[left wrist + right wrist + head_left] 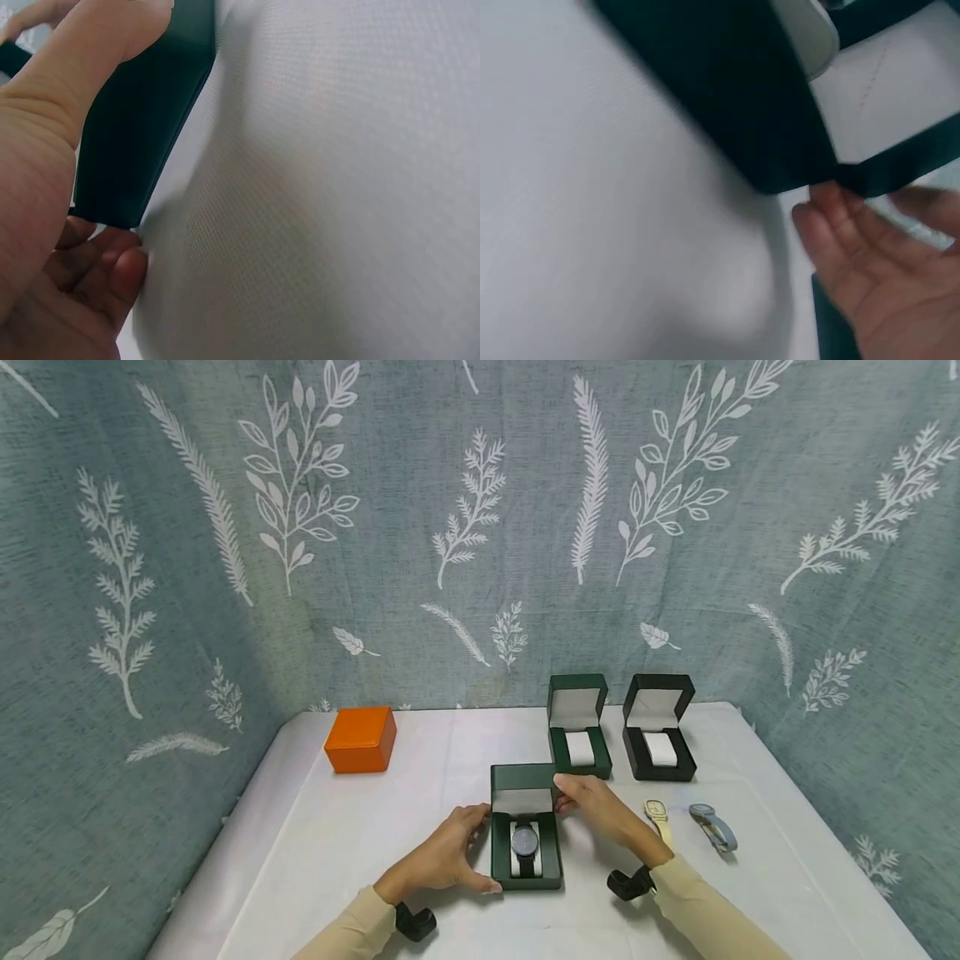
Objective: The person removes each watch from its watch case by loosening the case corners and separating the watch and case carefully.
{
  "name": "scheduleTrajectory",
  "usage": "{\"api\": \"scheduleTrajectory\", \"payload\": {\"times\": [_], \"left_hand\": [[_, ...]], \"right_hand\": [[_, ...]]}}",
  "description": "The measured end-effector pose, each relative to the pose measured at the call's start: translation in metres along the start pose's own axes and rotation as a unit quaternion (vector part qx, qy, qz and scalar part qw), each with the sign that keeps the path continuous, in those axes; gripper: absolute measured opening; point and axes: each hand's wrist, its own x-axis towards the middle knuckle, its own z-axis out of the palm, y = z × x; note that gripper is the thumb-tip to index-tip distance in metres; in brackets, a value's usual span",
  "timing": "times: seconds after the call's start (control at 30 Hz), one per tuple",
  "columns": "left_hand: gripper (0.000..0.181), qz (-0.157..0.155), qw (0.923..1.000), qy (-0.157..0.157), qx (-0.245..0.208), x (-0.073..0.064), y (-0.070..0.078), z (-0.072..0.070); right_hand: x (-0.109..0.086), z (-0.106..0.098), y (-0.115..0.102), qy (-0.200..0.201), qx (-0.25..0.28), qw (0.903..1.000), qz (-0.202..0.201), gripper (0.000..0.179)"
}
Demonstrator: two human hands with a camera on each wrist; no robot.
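Note:
A green watch box (552, 852) stands with its lid up at the front middle of the table in the head view. Inside it, a dark-faced watch (525, 841) with a black strap is wrapped round a white cushion. My left hand (446, 852) holds the box's left side, thumb by the front corner and fingers by the rear one. At the right, my right hand (603, 810) grips the raised lid's edge near the hinge, thumb on top. The left wrist view shows curled fingers (127, 274) at the box's end. In the right wrist view, fingertips (829, 217) touch the hinge corner.
Behind stand an open green box (602, 752) and an open black box (684, 764), each with a white cushion. A closed orange box (360, 739) sits back left. A yellowish watch (657, 814) and a blue-grey watch (716, 828) lie beyond my right forearm.

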Motion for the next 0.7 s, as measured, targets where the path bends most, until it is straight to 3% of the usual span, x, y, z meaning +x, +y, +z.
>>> {"api": "scheduleTrajectory", "payload": {"times": [0.13,0.3,0.7], "left_hand": [[0.117,-0.004,1.0000,-0.001,0.007,-0.0003,-0.0007,-0.0002],[0.117,-0.007,0.9998,-0.007,0.014,-0.0005,-0.0002,0.0004],[0.120,-0.021,0.9995,-0.003,0.023,-0.0018,0.0002,0.0007]], "right_hand": [[0.0059,0.0003,-0.0034,0.002,0.047,0.9985,0.029,0.062],[0.0064,0.0003,-0.0043,0.007,0.058,0.9970,0.050,0.066],[0.0013,0.0044,-0.0037,0.023,0.088,0.9942,0.058,0.070]]}}
